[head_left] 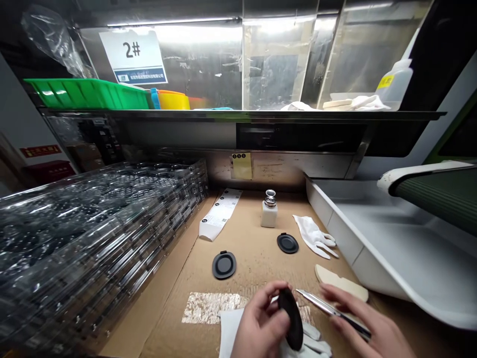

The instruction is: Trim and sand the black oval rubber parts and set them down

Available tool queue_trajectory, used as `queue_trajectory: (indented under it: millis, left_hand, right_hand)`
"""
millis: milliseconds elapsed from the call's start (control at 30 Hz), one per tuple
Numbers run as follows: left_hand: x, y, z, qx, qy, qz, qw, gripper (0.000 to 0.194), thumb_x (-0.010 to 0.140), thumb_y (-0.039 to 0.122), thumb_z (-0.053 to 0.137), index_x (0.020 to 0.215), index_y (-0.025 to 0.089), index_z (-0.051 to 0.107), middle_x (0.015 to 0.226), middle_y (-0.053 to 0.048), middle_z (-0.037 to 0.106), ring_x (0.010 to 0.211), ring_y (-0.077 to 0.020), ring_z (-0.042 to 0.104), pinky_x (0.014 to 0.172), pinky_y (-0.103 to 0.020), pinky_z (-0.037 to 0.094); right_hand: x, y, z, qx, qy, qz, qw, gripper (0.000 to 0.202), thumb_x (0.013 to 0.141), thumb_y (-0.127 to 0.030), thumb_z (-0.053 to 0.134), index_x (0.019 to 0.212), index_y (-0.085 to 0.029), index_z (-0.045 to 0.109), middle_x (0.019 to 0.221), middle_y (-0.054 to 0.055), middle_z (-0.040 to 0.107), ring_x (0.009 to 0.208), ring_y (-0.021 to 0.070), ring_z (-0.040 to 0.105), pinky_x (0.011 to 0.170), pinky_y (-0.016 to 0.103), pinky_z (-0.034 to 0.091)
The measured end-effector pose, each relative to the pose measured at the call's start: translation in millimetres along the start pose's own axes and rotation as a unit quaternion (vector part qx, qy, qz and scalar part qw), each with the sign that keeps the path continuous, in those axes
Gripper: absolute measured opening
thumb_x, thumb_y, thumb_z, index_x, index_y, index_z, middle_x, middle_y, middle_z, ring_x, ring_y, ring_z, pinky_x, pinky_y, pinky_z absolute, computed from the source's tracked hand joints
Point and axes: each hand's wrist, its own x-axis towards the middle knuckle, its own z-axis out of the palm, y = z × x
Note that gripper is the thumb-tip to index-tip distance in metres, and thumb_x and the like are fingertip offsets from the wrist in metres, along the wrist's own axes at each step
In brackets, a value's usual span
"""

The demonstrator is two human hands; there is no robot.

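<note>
Between its thumb and fingers, my left hand (263,323) holds a black oval part (291,318) on edge, near the bottom of the view. My right hand (367,318) grips a slim silver craft knife (323,305), its pointed tip toward the black part but apart from it. Two similar dark oval parts lie flat on the cardboard (249,253): one oval part (224,265) at left, another oval part (287,243) farther back. Under my left hand are a white sheet (228,330) and a pale glove (315,343), partly hidden.
Stacked clear plastic trays (93,248) fill the left. A white pump bottle (269,215), a label strip (221,214), a white glove (315,236) and a cream-coloured pad (341,282) lie ahead. A white bin (376,253) and a green conveyor belt (439,194) stand right; a shelf (238,116) crosses above.
</note>
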Motion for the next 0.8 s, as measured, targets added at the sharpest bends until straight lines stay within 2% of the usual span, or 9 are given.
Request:
queue_trajectory:
  millis: [67,133,300,467,667,800]
  left_hand:
    - [7.4,1.6,-7.5,-0.125,-0.013,-0.081,0.989,0.033,0.068,0.034,0.065,0.098,0.022,0.066,0.1,-0.01,0.062,0.096,-0.0267,0.057,0.086,-0.043,0.04]
    - [11.8,2.0,-12.2,-0.203,-0.035,-0.115,0.972,0.03,0.074,0.035,0.057,0.1,0.021,0.065,0.099,-0.01,0.063,0.096,-0.0258,0.058,0.086,-0.043,0.04]
    - [16.4,-1.8,-18.8,-0.27,-0.062,-0.149,0.949,0.033,0.079,0.038,0.048,0.1,0.019,0.065,0.1,-0.01,0.065,0.097,-0.0246,0.059,0.092,-0.041,0.036]
    - [17.6,-6.0,-21.6,-0.275,-0.068,-0.144,0.948,0.032,0.08,0.038,0.046,0.098,0.019,0.064,0.1,-0.01,0.066,0.095,-0.0236,0.06,0.09,-0.038,0.037]
    - [14.6,-4.7,-21.1,-0.282,-0.041,-0.143,0.948,0.033,0.082,0.039,0.044,0.1,0.018,0.062,0.105,-0.013,0.065,0.096,-0.0247,0.06,0.09,-0.039,0.037]
    - [12.3,0.2,-18.0,-0.291,-0.004,-0.155,0.944,0.034,0.085,0.038,0.04,0.106,0.017,0.055,0.108,-0.015,0.063,0.099,-0.0268,0.06,0.091,-0.041,0.036]
  right_hand:
    - [10.3,20.4,-2.4,-0.124,0.039,-0.015,0.991,0.034,0.08,-0.043,0.05,0.107,-0.026,0.061,0.105,0.005,0.065,0.096,0.0203,0.062,0.077,0.029,0.053]
    - [17.5,37.4,-0.3,-0.202,0.053,-0.025,0.978,0.037,0.079,-0.044,0.048,0.108,-0.025,0.061,0.109,0.005,0.063,0.099,0.0214,0.06,0.079,0.033,0.053]
    - [23.4,57.7,9.0,-0.233,-0.008,-0.025,0.972,0.039,0.079,-0.044,0.051,0.112,-0.024,0.059,0.11,0.005,0.062,0.101,0.0208,0.059,0.083,0.035,0.052]
    - [24.5,54.9,7.1,-0.22,-0.041,-0.02,0.974,0.037,0.079,-0.043,0.051,0.113,-0.028,0.057,0.107,0.002,0.063,0.095,0.0182,0.061,0.078,0.031,0.053]
    - [25.2,36.7,-6.7,-0.181,-0.001,0.004,0.983,0.037,0.085,-0.044,0.041,0.117,-0.028,0.05,0.114,0.0,0.059,0.103,0.0175,0.057,0.082,0.03,0.051]
    - [23.7,40.3,-3.3,-0.196,-0.004,0.023,0.98,0.037,0.084,-0.045,0.039,0.115,-0.03,0.052,0.112,0.0,0.06,0.101,0.0187,0.058,0.08,0.032,0.05]
